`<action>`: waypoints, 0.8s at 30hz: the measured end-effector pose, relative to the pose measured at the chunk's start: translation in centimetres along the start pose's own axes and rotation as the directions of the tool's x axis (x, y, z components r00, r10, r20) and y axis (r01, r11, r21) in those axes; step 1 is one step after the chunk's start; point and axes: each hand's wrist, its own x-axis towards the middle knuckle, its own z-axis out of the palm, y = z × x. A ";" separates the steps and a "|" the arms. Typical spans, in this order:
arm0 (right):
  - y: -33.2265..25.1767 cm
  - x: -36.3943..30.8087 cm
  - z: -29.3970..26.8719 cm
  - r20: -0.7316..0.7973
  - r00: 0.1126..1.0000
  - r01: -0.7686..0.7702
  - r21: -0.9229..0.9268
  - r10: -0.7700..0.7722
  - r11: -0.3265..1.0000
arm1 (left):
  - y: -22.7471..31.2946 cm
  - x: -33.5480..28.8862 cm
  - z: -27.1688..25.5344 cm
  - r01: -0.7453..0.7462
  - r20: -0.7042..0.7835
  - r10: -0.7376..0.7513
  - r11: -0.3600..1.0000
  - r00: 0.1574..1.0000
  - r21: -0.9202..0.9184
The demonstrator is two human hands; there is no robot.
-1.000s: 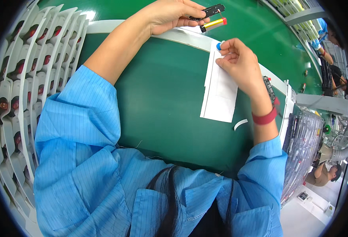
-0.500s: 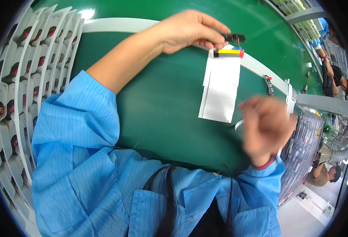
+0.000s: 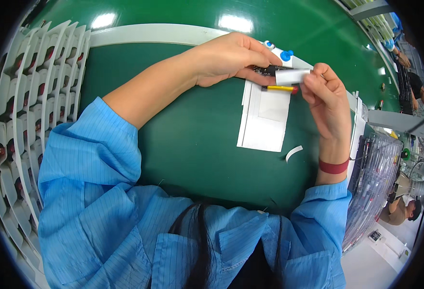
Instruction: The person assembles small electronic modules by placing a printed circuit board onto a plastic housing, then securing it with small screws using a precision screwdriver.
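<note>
My left hand (image 3: 233,58) pinches a narrow black circuit board (image 3: 266,71) at the far side of the mat. Across the board's right end lies a small white adhesive strip (image 3: 290,77). The strip's right end sits between the thumb and fingers of my right hand (image 3: 326,98). Just below the board hangs a small yellow, red and black cylinder (image 3: 280,88); its link to the board is hard to make out. Under both hands rest overlapping white sheets (image 3: 262,130) on the green mat (image 3: 192,130). A curved white scrap (image 3: 294,153) lies right of them.
A rack of white trays (image 3: 38,91) with dark red parts stands at the left. Blue knobs (image 3: 286,55) sit on the white ledge beyond my hands. Stacked clear plastic trays (image 3: 373,188) are at the right. Other people (image 3: 402,209) work farther right.
My right hand has moved up and away to the board, now with the white strip in its fingers. My left hand and the board have come slightly nearer.
</note>
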 end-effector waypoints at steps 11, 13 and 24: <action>-0.8 1.6 0.7 0.076 0.988 -0.048 -0.680 0.136 0.732 | 1.7 -1.4 0.7 0.057 0.308 -0.185 0.922 0.933 0.382; -0.4 1.7 0.8 0.095 0.994 0.040 -0.775 0.053 0.630 | 1.0 -1.3 1.2 0.066 0.288 -0.188 0.921 0.939 0.384; -7.6 -2.6 -0.3 0.261 0.956 0.187 -0.180 -0.136 0.966 | 0.7 -0.8 2.0 0.079 0.191 -0.151 0.938 0.970 0.339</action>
